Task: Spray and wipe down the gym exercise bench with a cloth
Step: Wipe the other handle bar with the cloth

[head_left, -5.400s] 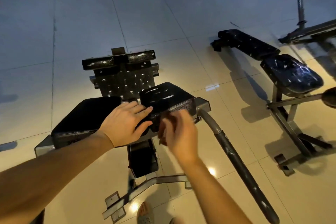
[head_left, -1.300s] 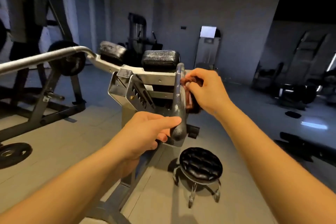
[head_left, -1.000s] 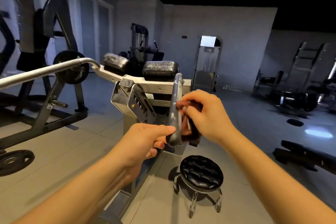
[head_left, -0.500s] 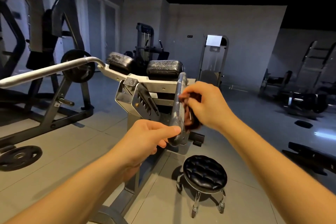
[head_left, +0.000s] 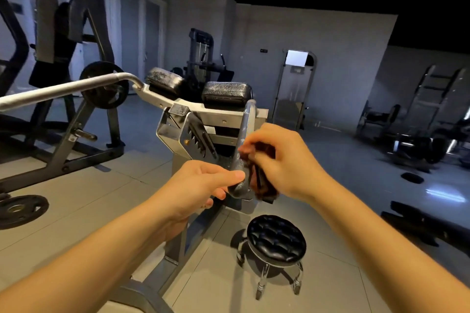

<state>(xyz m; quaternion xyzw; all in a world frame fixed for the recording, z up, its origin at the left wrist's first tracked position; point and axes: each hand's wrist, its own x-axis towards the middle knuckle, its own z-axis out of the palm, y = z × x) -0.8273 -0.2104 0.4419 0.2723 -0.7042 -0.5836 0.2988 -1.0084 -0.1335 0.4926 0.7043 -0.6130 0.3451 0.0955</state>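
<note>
Dim gym, grey tiled floor (head_left: pixel 76 211). Left hand (head_left: pixel 201 183): arm reached forward, grip curled round the lower end of the curved handle (head_left: pixel 244 134), thumb laid on top. Right hand (head_left: pixel 284 160): grip pinched a bunched dark cloth (head_left: pixel 256 178), held against the handle's right side. Below stood a black round stool (head_left: pixel 276 239). Beyond were two black bench pads (head_left: pixel 226 90).
</note>
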